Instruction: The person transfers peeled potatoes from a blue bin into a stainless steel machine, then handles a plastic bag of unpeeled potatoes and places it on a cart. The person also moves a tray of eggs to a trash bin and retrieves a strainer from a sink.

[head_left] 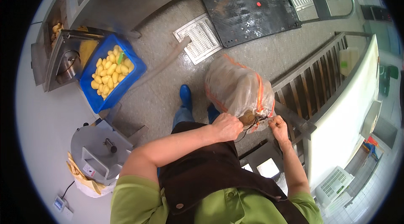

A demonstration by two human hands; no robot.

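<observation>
A large translucent woven sack with orange stripes stands on the floor in front of me, leaning against a metal rack. My left hand grips the gathered top of the sack. My right hand pinches the string at the sack's mouth, where brown contents show through the opening. Both hands are close together at the near end of the sack.
A blue crate of peeled yellow potatoes sits at left beside a steel machine. A grey cutting machine stands nearer. A floor drain grate, a black mat, a slatted metal rack and a white board surround me.
</observation>
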